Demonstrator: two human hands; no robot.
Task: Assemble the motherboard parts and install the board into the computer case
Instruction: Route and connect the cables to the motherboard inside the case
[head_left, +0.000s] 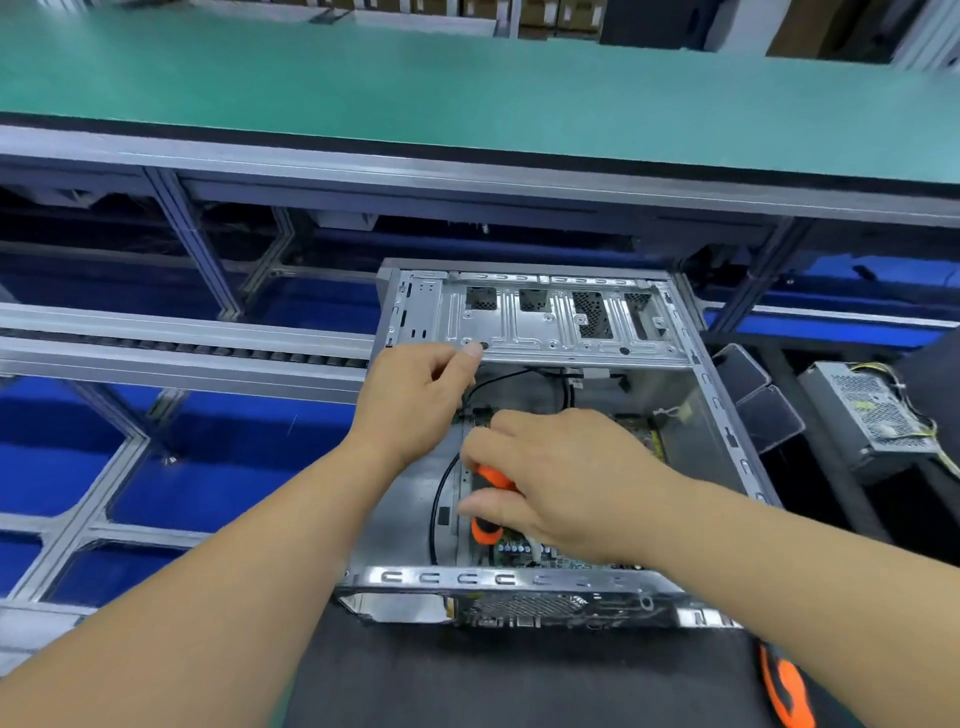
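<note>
An open silver computer case (395, 577) lies on a dark mat in front of me. The green motherboard (561, 560) sits inside it, mostly hidden under my right hand. My right hand (566, 473) grips an orange and black screwdriver (488, 506) over the board. My left hand (415, 395) reaches into the case's far left, fingers curled with the thumb by the drive bracket (540, 322); whatever its fingertips hold is hidden. A black cable (441, 499) loops along the case's left inner wall.
A grey power supply (878, 410) with yellow wires lies to the right of the case. A second orange-handled tool (787, 691) lies on the mat (467, 686) at bottom right. An aluminium conveyor frame (182, 332) and blue bins (208, 462) are on the left, a green bench (415, 88) beyond.
</note>
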